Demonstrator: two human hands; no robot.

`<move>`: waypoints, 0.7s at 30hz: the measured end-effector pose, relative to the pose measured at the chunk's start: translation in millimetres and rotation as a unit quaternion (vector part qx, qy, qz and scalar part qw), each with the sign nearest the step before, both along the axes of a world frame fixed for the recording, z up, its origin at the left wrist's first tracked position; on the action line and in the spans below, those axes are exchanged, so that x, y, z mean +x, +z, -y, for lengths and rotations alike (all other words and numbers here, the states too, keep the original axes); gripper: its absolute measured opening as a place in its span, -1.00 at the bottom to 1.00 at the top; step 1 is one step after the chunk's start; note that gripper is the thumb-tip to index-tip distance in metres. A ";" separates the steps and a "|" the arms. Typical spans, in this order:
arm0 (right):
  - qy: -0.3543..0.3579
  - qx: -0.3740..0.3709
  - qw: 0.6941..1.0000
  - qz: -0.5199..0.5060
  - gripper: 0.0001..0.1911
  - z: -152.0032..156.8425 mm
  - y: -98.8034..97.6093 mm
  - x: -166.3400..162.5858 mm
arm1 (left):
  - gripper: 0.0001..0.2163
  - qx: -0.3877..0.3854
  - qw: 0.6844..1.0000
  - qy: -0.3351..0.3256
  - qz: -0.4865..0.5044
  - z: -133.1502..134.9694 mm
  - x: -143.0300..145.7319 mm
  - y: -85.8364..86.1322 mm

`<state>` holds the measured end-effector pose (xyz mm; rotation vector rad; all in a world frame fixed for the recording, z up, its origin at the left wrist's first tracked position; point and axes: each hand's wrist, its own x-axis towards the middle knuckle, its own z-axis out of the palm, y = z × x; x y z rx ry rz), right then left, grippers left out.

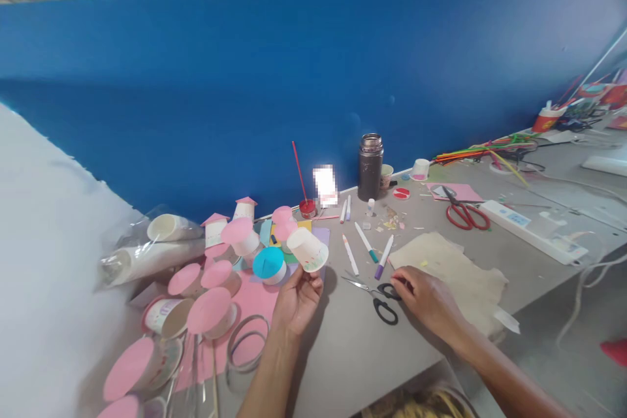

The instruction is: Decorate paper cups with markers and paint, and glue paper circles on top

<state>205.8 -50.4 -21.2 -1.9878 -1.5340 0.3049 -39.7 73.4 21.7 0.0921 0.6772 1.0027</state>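
Right hand (pixel 427 300) half-open, fingertips touching black scissors (pixel 378 301), left hand (pixel 295 300) pinching paper cup (pixel 307 249)

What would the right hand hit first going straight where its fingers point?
The black-handled scissors: the right hand points left at their handle loops, fingertips seemingly touching them, though depth is unclear.

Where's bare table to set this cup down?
Bare grey table lies between the left hand holding the white paper cup and the right hand at the black-handled scissors. Crowded left: pink-topped paper cups.
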 end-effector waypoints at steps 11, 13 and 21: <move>0.008 0.059 0.993 -0.099 -0.75 -27.2 42.7 30.4 | -0.83 0.001 1.000 0.007 -0.020 1.1 2.1 -0.9; 0.060 0.052 0.964 -0.252 -0.80 -56.4 57.9 19.7 | -0.83 0.005 1.000 0.003 -0.017 2.0 3.3 -2.0; 0.218 -0.153 0.771 -0.578 -0.52 -131.6 44.4 -48.1 | -0.86 0.026 0.999 0.022 -0.017 0.0 3.5 -9.1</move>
